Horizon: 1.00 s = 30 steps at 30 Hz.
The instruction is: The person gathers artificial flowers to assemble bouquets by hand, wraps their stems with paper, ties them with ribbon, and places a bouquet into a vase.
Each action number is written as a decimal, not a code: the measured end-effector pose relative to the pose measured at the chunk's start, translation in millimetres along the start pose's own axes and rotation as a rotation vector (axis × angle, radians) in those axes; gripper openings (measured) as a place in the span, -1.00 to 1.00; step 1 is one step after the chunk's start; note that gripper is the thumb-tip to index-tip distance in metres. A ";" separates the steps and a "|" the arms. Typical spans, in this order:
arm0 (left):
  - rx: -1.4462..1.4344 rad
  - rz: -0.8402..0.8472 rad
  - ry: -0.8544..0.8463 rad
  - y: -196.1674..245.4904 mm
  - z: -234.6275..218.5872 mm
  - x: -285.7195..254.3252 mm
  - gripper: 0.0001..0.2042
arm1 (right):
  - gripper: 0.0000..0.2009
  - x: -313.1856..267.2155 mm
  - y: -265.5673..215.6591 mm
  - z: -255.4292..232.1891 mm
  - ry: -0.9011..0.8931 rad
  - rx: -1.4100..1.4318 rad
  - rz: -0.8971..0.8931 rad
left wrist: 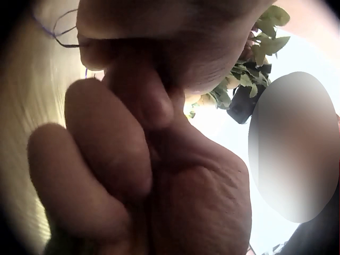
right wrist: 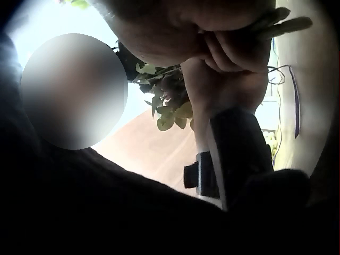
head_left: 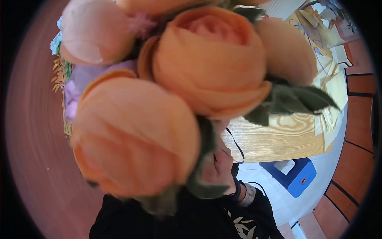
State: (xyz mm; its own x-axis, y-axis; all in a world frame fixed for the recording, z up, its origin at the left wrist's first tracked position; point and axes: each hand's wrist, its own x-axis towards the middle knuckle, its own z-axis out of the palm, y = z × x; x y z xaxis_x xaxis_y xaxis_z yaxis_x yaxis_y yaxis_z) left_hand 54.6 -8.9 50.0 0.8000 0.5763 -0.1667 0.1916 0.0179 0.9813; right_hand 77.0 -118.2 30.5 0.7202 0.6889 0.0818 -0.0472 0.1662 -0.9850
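A bouquet of peach-orange roses (head_left: 131,131) with dark green leaves fills the middle of the head view, close to the camera. Below its blooms, my right hand (head_left: 223,161) shows partly. From the right wrist, curled fingers of my right hand (right wrist: 186,26) grip the bouquet's stems (right wrist: 287,26), whose cut ends poke out. My left hand (left wrist: 101,149) is hidden by flowers in the head view; its fingers curl tightly against the right hand in the left wrist view. A thin purple ribbon (right wrist: 296,106) loops beside the left fingers, which seem to pinch it.
A wooden table (head_left: 274,137) stands beyond the bouquet, with cream wrapping paper (head_left: 332,95) at its right end. A blue stool (head_left: 296,179) with a cut-out stands on the floor near the table. Light-blue flowers (head_left: 56,42) and dried orange leaves (head_left: 58,73) lie at the left.
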 end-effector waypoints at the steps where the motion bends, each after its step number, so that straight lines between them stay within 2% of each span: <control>1: -0.013 -0.001 -0.089 4.4 -3.7 0.4 -0.88 | -0.76 -2.4 -9.5 -10.3 -0.122 0.023 0.222; 2: -0.026 -0.003 -0.180 9.4 -8.6 -0.3 -0.85 | -0.76 -3.5 -10.5 -10.0 -0.121 0.020 0.213; 4: -0.049 -0.002 -0.369 18.9 -19.2 -2.3 -0.80 | -0.77 -7.5 -9.8 -9.0 -0.128 -0.145 0.079; 5: -0.057 0.002 -0.462 22.8 -23.0 -2.9 -0.77 | -0.77 -21.6 9.3 -14.9 -0.241 0.289 0.365; 6: -0.061 0.007 -0.555 26.1 -25.7 -2.3 -0.74 | -0.77 -19.7 4.0 -14.4 -0.242 0.286 0.348; 7: 0.217 0.606 -0.512 11.5 -24.7 4.7 -0.70 | -0.76 -16.0 -3.1 -13.1 -0.261 0.289 0.246; 8: 0.225 0.620 -0.509 10.5 -29.1 -3.3 -0.70 | -0.76 -13.5 -10.5 -11.0 -0.282 0.294 0.145; 11: -0.090 -0.002 -0.346 48.0 -36.1 -31.6 -0.71 | -0.71 -25.5 -8.7 -7.9 -0.278 0.353 0.162; 15: -0.060 0.047 -0.354 51.2 -39.4 -36.1 -0.72 | -0.70 -29.9 -28.7 -14.4 -0.293 0.402 0.249; 16: -0.053 0.054 -0.349 51.6 -41.1 -37.5 -0.72 | -0.70 -31.9 -23.1 -14.5 -0.299 0.394 0.239; 18: -0.040 0.055 -0.335 50.9 -42.6 -43.2 -0.72 | -0.71 -36.8 -9.2 -13.0 -0.344 0.554 0.368; 19: -0.033 0.055 -0.330 50.6 -42.7 -44.7 -0.73 | -0.70 -38.8 -25.9 -13.5 -0.337 0.465 0.111; 22: -0.009 0.040 -0.328 44.2 -41.2 -47.4 -0.73 | -0.68 -30.7 -33.0 -9.3 -0.374 0.368 0.098; 24: 0.013 0.025 -0.326 47.1 -42.9 -49.9 -0.74 | -0.65 -36.7 -22.1 -14.5 -0.477 0.449 0.188; 26: 0.036 0.014 -0.323 46.0 -43.7 -50.0 -0.74 | -0.63 -39.4 -27.3 -7.6 -0.310 0.473 0.138; 30: 0.085 -0.010 -0.318 42.8 -43.2 -48.5 -0.75 | -0.57 -42.2 -18.1 -9.1 -0.288 0.507 0.014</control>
State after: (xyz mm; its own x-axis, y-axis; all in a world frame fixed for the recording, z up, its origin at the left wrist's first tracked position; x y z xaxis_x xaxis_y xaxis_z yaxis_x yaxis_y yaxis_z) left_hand -0.6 -0.8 104.2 0.9326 0.2926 -0.2112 0.2364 -0.0534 0.9702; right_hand 53.8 -156.8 43.5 0.5032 0.8457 0.1777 -0.4317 0.4241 -0.7961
